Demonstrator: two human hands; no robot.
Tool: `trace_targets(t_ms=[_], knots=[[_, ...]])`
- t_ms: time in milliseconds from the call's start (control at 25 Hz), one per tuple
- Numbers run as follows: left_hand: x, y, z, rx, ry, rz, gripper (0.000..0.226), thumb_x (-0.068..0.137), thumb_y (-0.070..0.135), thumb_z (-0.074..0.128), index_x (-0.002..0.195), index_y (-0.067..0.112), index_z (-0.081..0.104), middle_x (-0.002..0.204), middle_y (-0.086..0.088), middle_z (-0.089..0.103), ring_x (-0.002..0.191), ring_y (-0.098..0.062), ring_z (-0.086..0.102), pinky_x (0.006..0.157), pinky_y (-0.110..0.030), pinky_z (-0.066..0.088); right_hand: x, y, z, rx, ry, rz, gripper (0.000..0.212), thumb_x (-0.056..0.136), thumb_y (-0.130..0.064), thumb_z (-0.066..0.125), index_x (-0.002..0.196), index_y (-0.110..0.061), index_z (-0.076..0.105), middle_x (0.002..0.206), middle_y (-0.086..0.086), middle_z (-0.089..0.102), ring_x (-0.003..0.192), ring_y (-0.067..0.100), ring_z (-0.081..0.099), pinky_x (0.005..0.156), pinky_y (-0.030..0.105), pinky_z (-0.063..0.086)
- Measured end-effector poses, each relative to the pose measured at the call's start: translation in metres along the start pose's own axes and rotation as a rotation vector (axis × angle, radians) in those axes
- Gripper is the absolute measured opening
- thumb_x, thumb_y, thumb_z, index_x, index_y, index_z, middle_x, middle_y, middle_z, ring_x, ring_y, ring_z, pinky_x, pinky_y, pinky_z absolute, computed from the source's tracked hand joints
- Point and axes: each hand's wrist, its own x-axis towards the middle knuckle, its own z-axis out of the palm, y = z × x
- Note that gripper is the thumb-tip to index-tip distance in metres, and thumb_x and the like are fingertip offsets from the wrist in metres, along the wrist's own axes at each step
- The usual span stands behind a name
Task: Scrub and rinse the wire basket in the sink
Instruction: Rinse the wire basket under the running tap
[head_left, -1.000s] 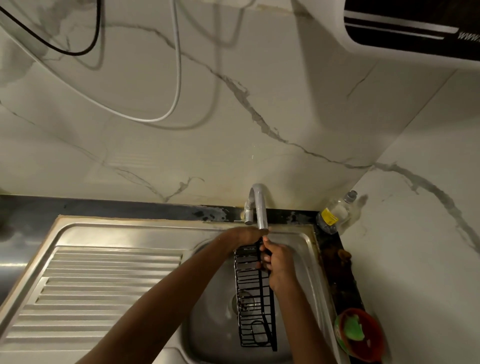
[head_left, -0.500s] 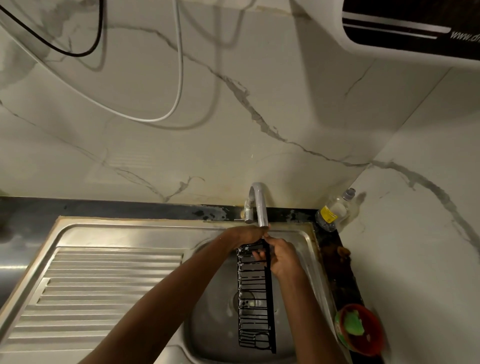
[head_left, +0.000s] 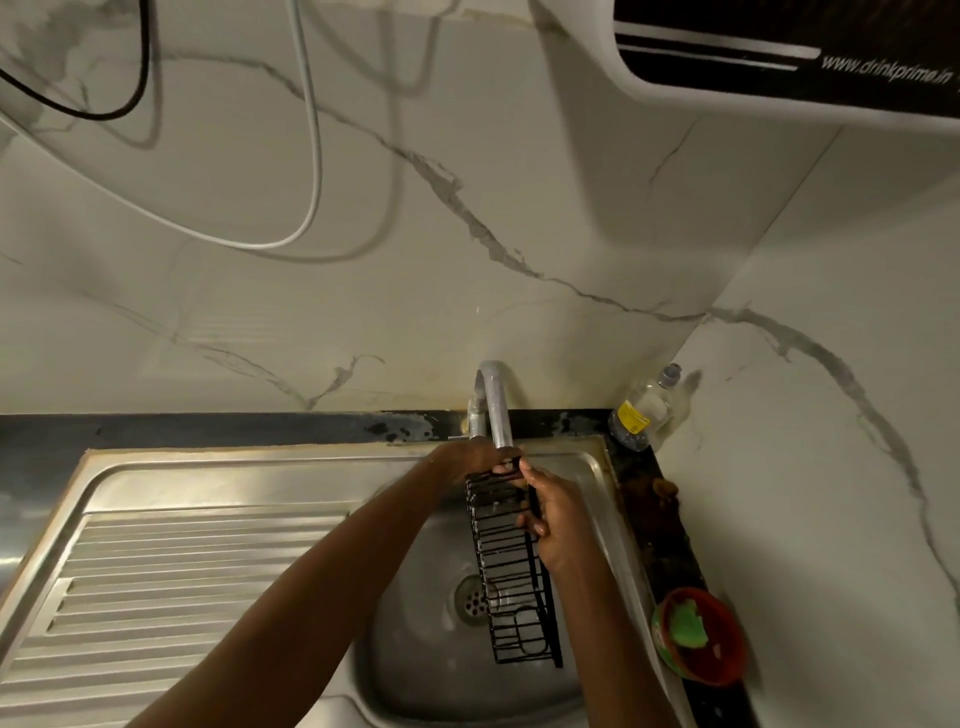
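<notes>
Since the earlier frames, the wire basket (head_left: 511, 566) has been turned narrower over the sink (head_left: 234, 467) bowl's drain, its far end gripped by the left hand (head_left: 475, 457) under the tap (head_left: 496, 402), its right rim pinched by the right hand (head_left: 553, 512); rinsing appears underway, though no water can be made out.

I see a black matt wire basket (head_left: 511, 566) over a brushed stainless-steel sink (head_left: 208, 519) with a ribbed drainboard. The tap (head_left: 496, 405) is shiny metal, the wall (head_left: 363, 260) glossy marble-look, the bottle (head_left: 641, 413) clear plastic.
</notes>
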Motion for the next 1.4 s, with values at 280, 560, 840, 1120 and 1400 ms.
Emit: trace_targets(t_ms=[280, 560, 840, 1120, 1400], knots=[[-0.028, 0.01, -0.005, 0.042, -0.049, 0.026, 0.09, 0.089, 0.081, 0.044, 0.144, 0.011, 0.057, 0.152, -0.019, 0.053, 0.139, -0.037, 0.052, 0.119, -0.054, 0.038, -0.038, -0.002, -0.034, 0.042, -0.135, -0.002, 0.034, 0.094, -0.007, 0.044, 0.115, -0.007, 0.071, 0.102, 0.018, 0.074, 0.051, 0.011, 0.056, 0.036, 0.017, 0.034], [-0.046, -0.001, -0.001, -0.071, 0.125, 0.089, 0.06, 0.101, 0.056, 0.055, 0.127, 0.004, 0.066, 0.123, -0.023, 0.07, 0.112, -0.034, 0.068, 0.106, -0.052, 0.052, -0.009, -0.015, -0.015, -0.457, -0.209, 0.013, 0.025, 0.097, 0.002, 0.038, 0.11, -0.002, 0.059, 0.087, 0.019, 0.073, 0.073, 0.038, 0.073, 0.058, 0.041, 0.06], [-0.058, 0.008, 0.027, -0.392, 0.182, 0.132, 0.034, 0.108, 0.033, 0.052, 0.12, 0.003, 0.061, 0.102, -0.011, 0.066, 0.09, -0.017, 0.064, 0.093, -0.035, 0.057, 0.024, -0.009, 0.005, -0.82, -0.054, -0.001, 0.024, 0.101, -0.029, 0.044, 0.102, -0.014, 0.064, 0.078, 0.013, 0.071, 0.056, 0.024, 0.068, 0.046, 0.037, 0.057], [-0.043, 0.018, 0.025, -0.324, -0.058, -0.032, 0.063, 0.113, 0.046, 0.026, 0.075, 0.008, 0.058, 0.054, -0.001, 0.062, 0.051, -0.01, 0.063, 0.07, -0.024, 0.057, 0.025, -0.015, 0.009, -0.712, -0.057, -0.074, 0.027, 0.102, -0.017, 0.044, 0.11, -0.006, 0.066, 0.06, 0.008, 0.063, 0.043, 0.012, 0.053, 0.037, 0.021, 0.036], [-0.014, 0.01, 0.034, -0.433, -0.102, -0.054, 0.055, 0.111, 0.045, 0.035, 0.083, 0.008, 0.064, 0.076, -0.01, 0.071, 0.073, -0.023, 0.069, 0.083, -0.038, 0.054, 0.006, -0.044, -0.018, -0.435, -0.135, -0.159, 0.028, 0.103, -0.012, 0.049, 0.093, 0.009, 0.065, 0.062, 0.01, 0.06, 0.036, 0.01, 0.049, 0.033, 0.013, 0.033]])
